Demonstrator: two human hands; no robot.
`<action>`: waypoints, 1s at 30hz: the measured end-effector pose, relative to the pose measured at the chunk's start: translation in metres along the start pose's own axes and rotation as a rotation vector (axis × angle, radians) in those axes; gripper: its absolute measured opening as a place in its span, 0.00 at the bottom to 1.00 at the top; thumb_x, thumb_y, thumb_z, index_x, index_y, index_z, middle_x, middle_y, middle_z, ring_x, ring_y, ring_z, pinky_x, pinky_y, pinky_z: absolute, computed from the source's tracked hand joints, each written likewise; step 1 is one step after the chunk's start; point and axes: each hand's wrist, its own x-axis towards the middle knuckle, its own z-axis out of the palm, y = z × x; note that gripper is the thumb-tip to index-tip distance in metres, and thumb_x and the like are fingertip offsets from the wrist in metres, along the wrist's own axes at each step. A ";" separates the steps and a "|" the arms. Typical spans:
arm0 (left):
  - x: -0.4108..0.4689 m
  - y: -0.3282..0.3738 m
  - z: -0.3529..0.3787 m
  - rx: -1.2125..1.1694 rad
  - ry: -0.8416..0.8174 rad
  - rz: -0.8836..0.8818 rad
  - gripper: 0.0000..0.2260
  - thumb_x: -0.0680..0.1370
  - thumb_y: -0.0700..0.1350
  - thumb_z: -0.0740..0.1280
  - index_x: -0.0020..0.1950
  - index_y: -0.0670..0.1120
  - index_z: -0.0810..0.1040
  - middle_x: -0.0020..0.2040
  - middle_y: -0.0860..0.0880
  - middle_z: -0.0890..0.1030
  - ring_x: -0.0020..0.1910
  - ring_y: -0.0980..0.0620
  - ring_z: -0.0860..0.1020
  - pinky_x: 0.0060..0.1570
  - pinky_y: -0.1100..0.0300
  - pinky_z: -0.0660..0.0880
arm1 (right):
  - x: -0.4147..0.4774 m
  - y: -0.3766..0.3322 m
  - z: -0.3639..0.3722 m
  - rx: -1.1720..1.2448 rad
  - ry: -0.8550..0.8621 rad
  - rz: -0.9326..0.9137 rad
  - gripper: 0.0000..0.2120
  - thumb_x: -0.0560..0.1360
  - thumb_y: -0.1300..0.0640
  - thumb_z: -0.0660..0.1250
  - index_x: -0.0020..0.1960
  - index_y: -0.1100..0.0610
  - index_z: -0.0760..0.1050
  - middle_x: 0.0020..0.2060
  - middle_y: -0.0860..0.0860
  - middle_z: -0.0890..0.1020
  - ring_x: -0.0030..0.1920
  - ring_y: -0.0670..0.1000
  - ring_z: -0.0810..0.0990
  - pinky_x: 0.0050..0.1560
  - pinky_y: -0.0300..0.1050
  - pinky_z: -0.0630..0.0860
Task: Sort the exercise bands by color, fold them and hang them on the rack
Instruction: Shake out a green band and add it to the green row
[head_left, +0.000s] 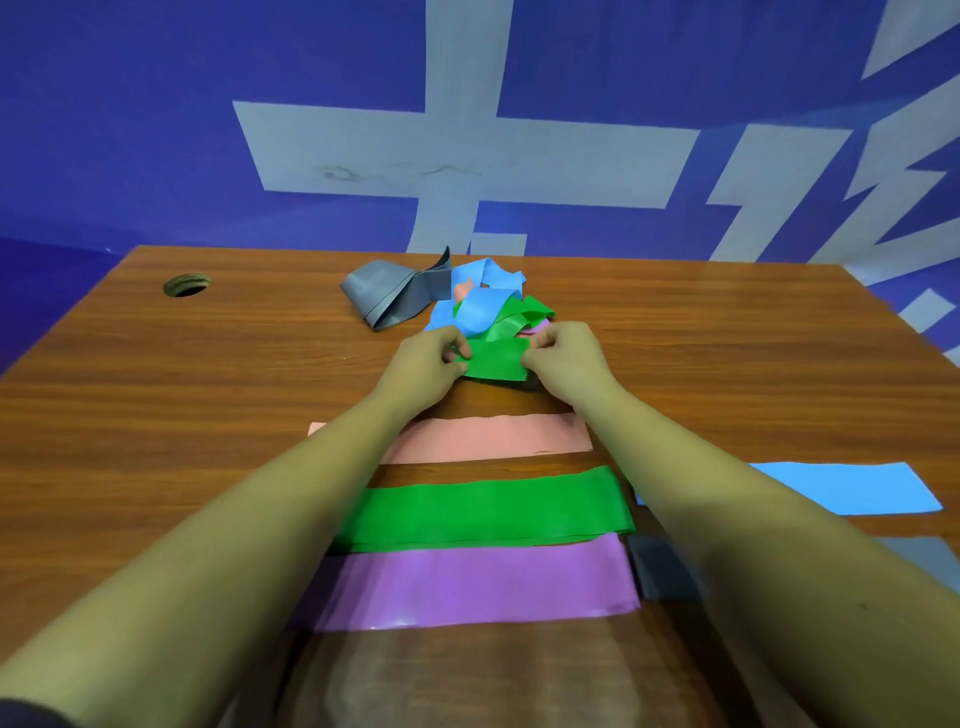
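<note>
**Pinching the green band (496, 364) at both sides**

Toward the table's (208, 364) far edge, the left hand (431, 358) and right hand (563, 356) each pinch one side of it, thumb against curled fingers. Its end spans left to right between them, the rest trailing into the tangled pile (483, 306). The laid-out green strip (483, 512) lies nearer the near edge, so the pull probably comes toward the person.
</note>
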 end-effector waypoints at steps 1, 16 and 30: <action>-0.002 0.002 -0.003 -0.048 0.024 0.015 0.06 0.75 0.39 0.69 0.48 0.49 0.78 0.42 0.51 0.77 0.43 0.51 0.76 0.44 0.60 0.71 | -0.003 -0.010 -0.005 0.031 0.014 -0.038 0.04 0.70 0.67 0.66 0.38 0.64 0.79 0.31 0.51 0.76 0.31 0.46 0.72 0.31 0.38 0.68; -0.039 0.102 -0.091 -0.601 0.158 0.267 0.24 0.70 0.61 0.70 0.65 0.61 0.74 0.64 0.53 0.75 0.62 0.57 0.75 0.62 0.54 0.75 | -0.045 -0.154 -0.111 0.080 0.161 -0.543 0.06 0.69 0.63 0.63 0.41 0.55 0.77 0.35 0.49 0.82 0.37 0.49 0.79 0.41 0.43 0.76; -0.101 0.147 -0.094 -0.654 -0.083 0.311 0.08 0.78 0.40 0.68 0.55 0.38 0.80 0.44 0.47 0.84 0.42 0.56 0.82 0.42 0.64 0.78 | -0.096 -0.188 -0.166 0.257 0.175 -0.548 0.08 0.75 0.66 0.65 0.49 0.60 0.82 0.39 0.48 0.82 0.39 0.41 0.79 0.40 0.35 0.76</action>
